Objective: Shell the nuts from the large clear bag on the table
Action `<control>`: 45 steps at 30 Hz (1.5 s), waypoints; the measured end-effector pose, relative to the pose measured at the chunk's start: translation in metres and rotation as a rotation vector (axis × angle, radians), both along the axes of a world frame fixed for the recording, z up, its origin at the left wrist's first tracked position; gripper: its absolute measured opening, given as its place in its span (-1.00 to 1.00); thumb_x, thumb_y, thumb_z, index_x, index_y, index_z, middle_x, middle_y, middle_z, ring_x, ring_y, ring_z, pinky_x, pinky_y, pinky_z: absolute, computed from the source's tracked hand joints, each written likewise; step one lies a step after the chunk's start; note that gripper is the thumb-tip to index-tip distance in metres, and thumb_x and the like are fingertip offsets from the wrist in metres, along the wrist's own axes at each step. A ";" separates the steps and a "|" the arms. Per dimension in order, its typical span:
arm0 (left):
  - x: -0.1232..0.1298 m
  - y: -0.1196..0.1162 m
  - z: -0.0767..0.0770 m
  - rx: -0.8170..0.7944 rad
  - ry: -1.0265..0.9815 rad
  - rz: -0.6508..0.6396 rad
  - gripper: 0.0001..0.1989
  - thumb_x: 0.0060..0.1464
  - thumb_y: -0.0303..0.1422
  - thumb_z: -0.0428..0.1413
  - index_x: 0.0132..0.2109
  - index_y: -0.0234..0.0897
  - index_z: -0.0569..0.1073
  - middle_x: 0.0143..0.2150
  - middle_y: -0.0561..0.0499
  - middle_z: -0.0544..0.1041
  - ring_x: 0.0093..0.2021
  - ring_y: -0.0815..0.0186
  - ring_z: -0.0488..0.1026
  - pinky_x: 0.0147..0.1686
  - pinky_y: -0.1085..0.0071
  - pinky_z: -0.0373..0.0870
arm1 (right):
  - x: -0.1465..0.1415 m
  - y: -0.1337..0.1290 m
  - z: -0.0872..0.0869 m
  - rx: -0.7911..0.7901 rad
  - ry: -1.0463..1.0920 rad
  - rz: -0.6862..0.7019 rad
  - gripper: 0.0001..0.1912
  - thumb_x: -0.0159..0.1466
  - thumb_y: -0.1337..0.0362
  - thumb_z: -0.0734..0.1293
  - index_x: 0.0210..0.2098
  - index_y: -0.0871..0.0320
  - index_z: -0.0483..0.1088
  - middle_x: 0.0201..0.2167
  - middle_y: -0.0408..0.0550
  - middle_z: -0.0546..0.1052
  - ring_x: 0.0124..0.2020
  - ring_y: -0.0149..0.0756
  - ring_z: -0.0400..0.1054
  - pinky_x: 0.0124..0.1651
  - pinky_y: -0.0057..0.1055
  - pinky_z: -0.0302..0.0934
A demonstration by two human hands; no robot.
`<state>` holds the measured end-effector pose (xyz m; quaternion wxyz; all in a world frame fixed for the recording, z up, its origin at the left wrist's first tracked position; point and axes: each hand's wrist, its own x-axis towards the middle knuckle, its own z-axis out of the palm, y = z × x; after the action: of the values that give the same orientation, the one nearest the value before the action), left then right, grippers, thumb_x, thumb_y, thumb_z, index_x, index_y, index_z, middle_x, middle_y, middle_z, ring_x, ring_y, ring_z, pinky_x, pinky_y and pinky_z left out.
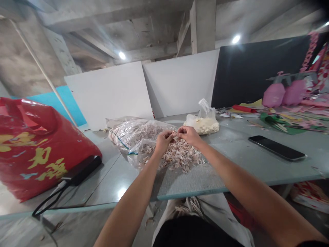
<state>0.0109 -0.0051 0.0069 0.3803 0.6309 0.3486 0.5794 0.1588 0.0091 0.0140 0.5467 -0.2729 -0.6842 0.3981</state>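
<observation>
Black clothing (195,233) and pale trousers (218,209) lie nearest the camera, below the edge of a grey tabletop (185,187). Over it, two bare hands meet at the centre: left hand (166,139) and right hand (189,134), thumbs and forefingers drawn together in a shared grip, pinching what appears to be one small pale piece (174,134); its detail is too small to make out. Directly beneath is one loose heap of dried, curled flakes (183,156), too many to count, spilling from the mouth of one large clear plastic bag (138,133), well filled with similar flakes.

Just behind the right hand stands one smaller clear bag (205,125) of cream-coloured pieces, also uncountable. Judging by how things lie, the work is under way: the cream pieces may be the finished share, while the heap and large bag look like a far greater amount left.

Farther out, to the left, are one red bag (48,147) with yellow lettering and one black device (86,170) with a cable. To the right are one phone (276,147) and two pink bottles (284,93). Two white boards (180,85) and one black board (257,72) stand behind.
</observation>
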 end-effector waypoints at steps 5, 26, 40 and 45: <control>0.000 0.003 -0.002 0.019 0.019 0.011 -0.64 -0.21 -0.13 0.21 -0.35 -0.37 0.50 -0.47 0.04 0.49 -0.54 0.43 0.39 -0.46 0.47 0.42 | -0.002 0.002 -0.002 -0.063 0.061 -0.003 -0.74 -0.10 0.21 0.42 -0.50 0.21 0.31 -0.58 -0.21 0.36 -0.55 -0.47 0.28 -0.40 -0.45 0.30; -0.004 0.014 -0.012 0.187 0.120 0.203 -0.74 -0.19 -0.24 0.22 -0.40 -0.34 0.40 -0.49 0.02 0.48 -0.53 0.40 0.41 -0.52 0.50 0.33 | -0.005 -0.011 0.006 -0.047 0.157 0.051 -0.67 -0.04 0.13 0.40 -0.39 0.19 0.29 -0.63 -0.24 0.37 -0.65 -0.46 0.28 -0.51 -0.46 0.27; 0.000 0.002 -0.001 0.007 -0.100 0.010 -0.61 -0.19 -0.14 0.21 -0.26 -0.37 0.47 -0.37 0.02 0.51 -0.59 0.49 0.38 -0.48 0.45 0.44 | 0.008 -0.006 0.006 0.416 -0.285 -0.386 -0.71 0.17 0.15 0.22 -0.33 0.18 0.50 -0.43 -0.04 0.51 -0.44 -0.33 0.34 -0.35 -0.45 0.18; -0.001 0.004 -0.003 0.012 -0.091 0.038 -0.60 -0.22 -0.14 0.22 -0.28 -0.39 0.50 -0.42 0.02 0.51 -0.60 0.50 0.35 -0.51 0.48 0.43 | 0.005 -0.006 0.005 0.359 -0.322 -0.352 -0.75 0.12 0.22 0.26 -0.33 0.18 0.53 -0.49 -0.05 0.54 -0.45 -0.30 0.38 -0.37 -0.45 0.20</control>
<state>0.0100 -0.0009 0.0040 0.3811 0.5995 0.3394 0.6166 0.1635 0.0028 0.0194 0.5312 -0.3458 -0.7639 0.1215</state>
